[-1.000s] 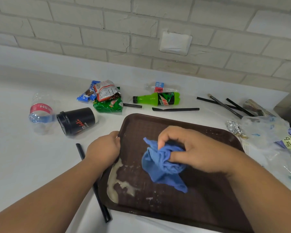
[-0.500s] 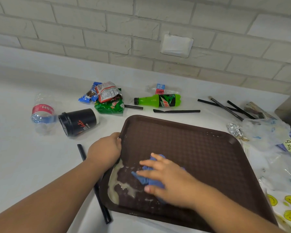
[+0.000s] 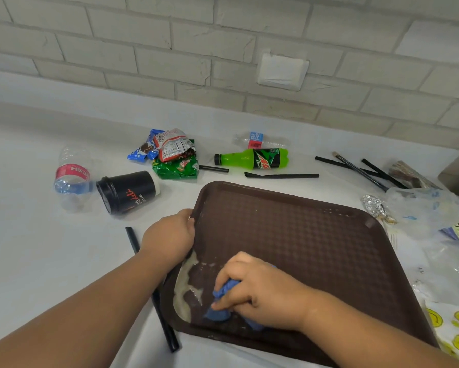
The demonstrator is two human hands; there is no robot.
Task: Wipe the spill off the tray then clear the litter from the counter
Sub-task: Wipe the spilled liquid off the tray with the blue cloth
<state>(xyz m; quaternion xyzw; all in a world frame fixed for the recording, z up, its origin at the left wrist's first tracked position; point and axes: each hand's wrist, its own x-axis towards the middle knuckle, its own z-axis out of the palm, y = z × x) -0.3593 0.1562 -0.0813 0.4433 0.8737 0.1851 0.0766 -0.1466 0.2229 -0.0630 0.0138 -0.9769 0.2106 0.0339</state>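
My right grip is curled round the bunched blue cloth, pressing it onto the near-left corner of the brown tray, just right of the pale spill. My left grip clasps the tray's left rim. Farther off on the white bench lie a black cup, wrappers and a green bottle.

The tray lies on the bench, with the spill in its near-left corner and the cloth just right of that. A straw lies along the tray's left edge. Left of the tray are a cup and a water bottle. Behind it are wrappers and a soda bottle. To its right is foil.
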